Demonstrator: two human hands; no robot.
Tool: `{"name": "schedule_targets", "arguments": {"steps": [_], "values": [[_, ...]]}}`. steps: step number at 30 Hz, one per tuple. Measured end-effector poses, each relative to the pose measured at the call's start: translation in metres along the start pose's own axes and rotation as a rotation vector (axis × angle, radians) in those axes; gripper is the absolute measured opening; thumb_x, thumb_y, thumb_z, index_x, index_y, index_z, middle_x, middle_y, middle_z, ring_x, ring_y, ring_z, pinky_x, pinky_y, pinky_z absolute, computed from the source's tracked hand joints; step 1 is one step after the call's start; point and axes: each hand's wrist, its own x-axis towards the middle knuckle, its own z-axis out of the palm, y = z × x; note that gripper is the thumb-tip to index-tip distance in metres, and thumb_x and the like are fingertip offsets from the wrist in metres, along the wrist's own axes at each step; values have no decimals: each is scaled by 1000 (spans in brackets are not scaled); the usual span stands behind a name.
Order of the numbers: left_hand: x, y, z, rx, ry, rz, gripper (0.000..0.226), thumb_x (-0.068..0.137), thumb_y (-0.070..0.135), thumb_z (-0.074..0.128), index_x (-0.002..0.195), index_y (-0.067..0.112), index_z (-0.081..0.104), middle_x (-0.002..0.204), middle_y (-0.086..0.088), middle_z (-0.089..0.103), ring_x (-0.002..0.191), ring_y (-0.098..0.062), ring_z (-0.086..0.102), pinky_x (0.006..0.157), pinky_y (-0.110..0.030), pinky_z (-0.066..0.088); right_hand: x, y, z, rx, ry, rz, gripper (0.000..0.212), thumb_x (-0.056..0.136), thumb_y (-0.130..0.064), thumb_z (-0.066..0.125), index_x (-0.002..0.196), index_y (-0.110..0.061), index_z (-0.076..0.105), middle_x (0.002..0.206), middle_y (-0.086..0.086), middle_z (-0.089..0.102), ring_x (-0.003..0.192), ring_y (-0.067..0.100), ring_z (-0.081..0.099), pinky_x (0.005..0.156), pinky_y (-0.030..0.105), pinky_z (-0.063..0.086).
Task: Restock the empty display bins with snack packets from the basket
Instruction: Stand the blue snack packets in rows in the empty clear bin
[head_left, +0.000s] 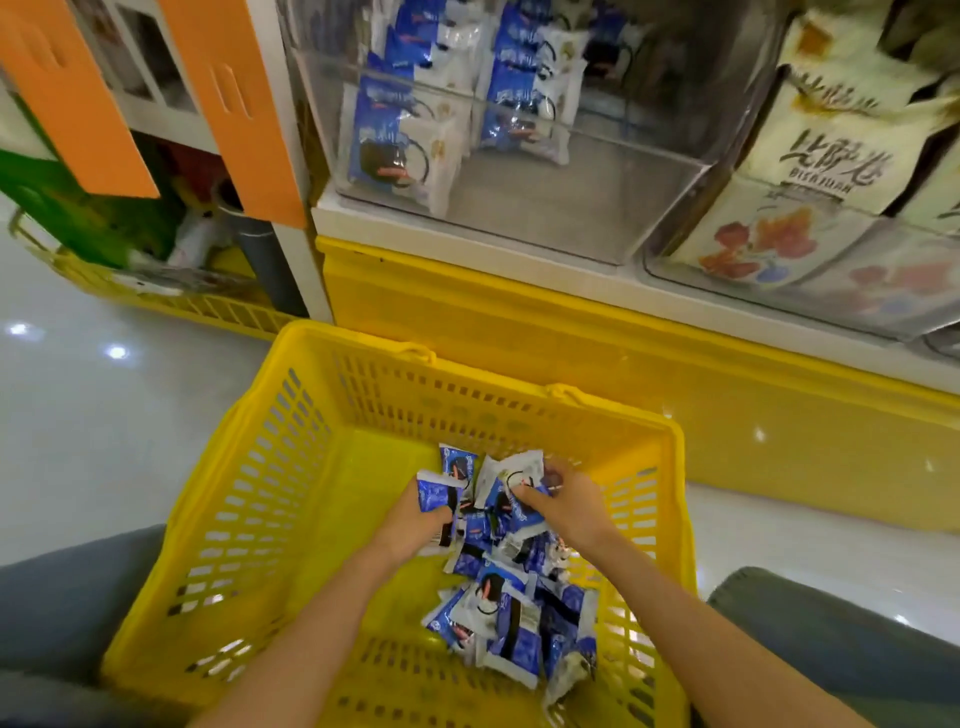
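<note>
inside the basket (249, 467), our left hand (418, 519) curls round a blue packet (432, 496); our right hand (566, 501) pinches a second packet (514, 480). we should square them into a firm stack, then lift to the clear bin (597, 208) above the basket.

**Both hands down in the yellow basket**

The left hand (415, 519) grips a blue packet (434, 493) upright near the middle of the yellow basket (291, 467). Just beside it, the right hand (563, 501) pinches a white-and-blue packet (511, 480), thumb on its face. Below both wrists, a loose pile of snack packets (511, 618) lies on the basket bottom, toward the right wall. Beyond the basket, above a yellow shelf base (519, 322), a clear display bin (571, 208) holds 2 rows of matching bin packets (400, 140), standing toward its back and left. To its right sit cream packets (831, 156) printed with red fruit. The glossy floor (104, 415) reflects ceiling lights.
</note>
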Motion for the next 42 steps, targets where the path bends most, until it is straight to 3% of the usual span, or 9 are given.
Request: {"name": "schedule_targets", "arguments": {"steps": [4, 7, 12, 15, 18, 23, 30, 33, 42], "values": [[-24, 29, -2, -238, 11, -21, 36, 93, 14, 55, 127, 13, 47, 122, -8, 59, 108, -24, 58, 95, -38, 46, -20, -27, -16, 131, -22, -112, 21, 85, -32, 67, 97, -15, 62, 95, 0, 64, 95, 21, 62, 80, 35, 49], [-43, 53, -4, -465, -78, -11, 35, 91, 32, 56, 122, 15, 54, 116, -10, 66, 103, -28, 64, 93, -48, 50, -35, -46, -27, 236, -39, -137, 20, 87, -33, 65, 90, -13, 65, 90, 7, 66, 92, 27, 62, 74, 34, 46], [-67, 88, -10, -480, -122, 160, 41, 74, 47, 62, 109, 25, 61, 103, -1, 72, 92, -17, 69, 81, -38, 55, -58, -76, -46, 353, -94, -200, 23, 89, -26, 63, 104, -9, 63, 100, 6, 68, 93, 19, 65, 90, 43, 51], [-80, 107, -15, -464, -28, 283, 27, 76, 40, 68, 101, 32, 62, 93, 15, 72, 82, 2, 68, 66, -19, 55, -70, -86, -54, 380, -130, -262, 20, 87, -26, 65, 105, -19, 60, 110, 7, 65, 103, 20, 62, 96, 44, 49], [-94, 124, -24, -362, 86, 383, 28, 79, 29, 70, 105, 25, 62, 98, 10, 71, 90, -6, 67, 71, -22, 52, -80, -96, -62, 399, -167, -356, 27, 87, -28, 65, 112, -29, 57, 116, -2, 64, 111, 14, 59, 98, 39, 48], [-118, 167, -42, -120, 223, 581, 17, 84, 18, 67, 95, 26, 55, 88, 15, 63, 77, 6, 59, 57, -8, 46, -96, -125, -80, 397, -174, -446, 21, 87, -29, 63, 106, -35, 59, 103, -11, 69, 95, 3, 66, 74, 16, 53], [-154, 226, -74, 178, 121, 737, 25, 86, 24, 64, 109, 22, 52, 98, 8, 65, 82, 2, 60, 64, -8, 47, -110, -182, -140, 132, -169, -519, 28, 71, -20, 80, 94, -22, 65, 83, -9, 74, 79, 5, 70, 62, 18, 55], [-157, 240, -84, 45, 159, 707, 38, 91, 26, 57, 126, 19, 44, 112, 4, 62, 93, -4, 59, 70, -10, 45, -107, -208, -164, 97, -94, -555, 32, 67, -19, 83, 90, -20, 61, 78, -5, 72, 71, 5, 69, 54, 18, 53], [-148, 261, -115, -373, 214, 664, 29, 91, 25, 57, 119, 25, 48, 114, 3, 62, 96, -9, 63, 77, -22, 51, -31, -292, -208, -36, 459, -596, 37, 65, -37, 82, 87, -30, 54, 85, -13, 61, 76, 3, 59, 59, 19, 43]]}}
